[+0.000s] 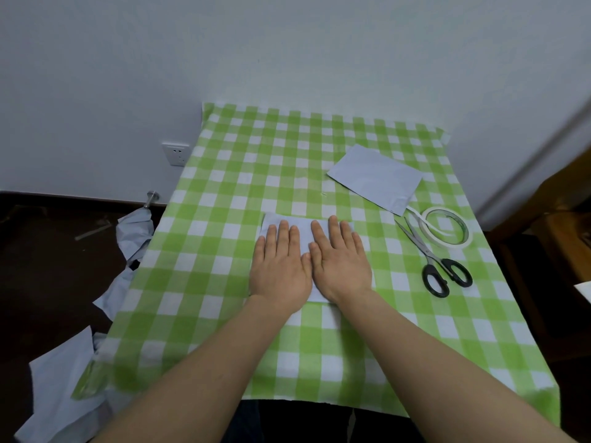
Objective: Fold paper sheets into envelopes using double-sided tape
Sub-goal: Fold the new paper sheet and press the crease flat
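Observation:
A folded pale blue paper (303, 226) lies at the middle of the green-and-white checked table (224, 193). Both my hands lie flat on it, side by side, with straight fingers pressing down: my left hand (279, 266) on its left part, my right hand (340, 262) on its right part. They hide most of the paper. A second folded pale blue paper (375, 179) rests at the back right. A roll of white double-sided tape (447, 227) with a loose end sits to the right, beside black-handled scissors (433, 260).
Crumpled pale blue sheets (64, 388) lie on the dark floor off the table's left edge. A wall socket (175, 154) and a metal door stop (151, 199) are at the left wall. Wooden furniture (563, 238) stands to the right.

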A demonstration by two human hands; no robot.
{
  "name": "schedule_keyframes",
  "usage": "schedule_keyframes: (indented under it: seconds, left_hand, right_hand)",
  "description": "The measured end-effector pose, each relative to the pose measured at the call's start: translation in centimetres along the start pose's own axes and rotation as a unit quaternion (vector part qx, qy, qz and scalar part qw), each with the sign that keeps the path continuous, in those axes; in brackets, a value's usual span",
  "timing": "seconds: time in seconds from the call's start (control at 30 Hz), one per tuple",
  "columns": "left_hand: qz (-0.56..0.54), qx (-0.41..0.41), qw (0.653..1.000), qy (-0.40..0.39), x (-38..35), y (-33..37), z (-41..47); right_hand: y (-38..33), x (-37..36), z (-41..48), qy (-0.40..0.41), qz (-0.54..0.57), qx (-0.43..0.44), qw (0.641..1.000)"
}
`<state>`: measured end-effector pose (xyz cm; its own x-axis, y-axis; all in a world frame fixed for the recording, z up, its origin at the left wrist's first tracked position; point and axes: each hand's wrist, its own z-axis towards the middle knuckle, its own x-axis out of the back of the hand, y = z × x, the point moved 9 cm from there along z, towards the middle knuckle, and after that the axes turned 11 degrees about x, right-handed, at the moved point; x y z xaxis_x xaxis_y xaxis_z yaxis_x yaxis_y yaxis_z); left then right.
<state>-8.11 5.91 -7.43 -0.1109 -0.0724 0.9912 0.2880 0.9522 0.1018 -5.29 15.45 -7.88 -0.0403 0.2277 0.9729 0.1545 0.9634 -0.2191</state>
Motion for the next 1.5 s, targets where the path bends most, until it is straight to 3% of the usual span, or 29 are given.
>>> schedule_keyframes:
  seconds: [0.17,0.27,0.4,0.57,0.77,1.2,1.37,1.5]
  left_hand:
    - [-0.007,0.008,0.999,-0.035,0.7,0.0,0.5]
    - [-0.023,0.009,1.0,-0.009,2.7,-0.1,1.5]
    - [-0.009,-0.02,0.999,0.037,3.5,0.1,1.6]
    - [0.005,-0.009,1.0,-0.026,0.6,-0.6,2.2]
    - [0.003,-0.01,1.0,-0.014,-0.1,-0.8,2.0]
    - [0.008,-0.005,1.0,0.002,0.0,-0.8,2.1]
    - [0.016,-0.002,1.0,-0.008,-0.2,-0.9,2.1]
    - [0.014,-0.003,1.0,-0.008,0.0,-0.7,2.0]
  right_hand:
    - [-0.1,0.1,0.1,-0.015,0.031,0.003,0.999]
    - [0.4,1.6,0.5,0.008,0.087,-0.008,0.996]
    - [0.1,2.3,0.5,0.021,0.024,0.017,0.999]
    - [0.8,0.5,0.7,-0.013,0.012,0.016,1.0]
    - [0.9,0.1,0.5,-0.005,-0.015,0.011,1.0]
    - [0.9,0.0,0.5,-0.001,-0.015,0.007,1.0]
    - [0.9,0.8,0.5,-0.026,0.075,0.003,0.997]
    - [-0.4,0.9,-1.7,0.014,0.025,0.004,1.0]
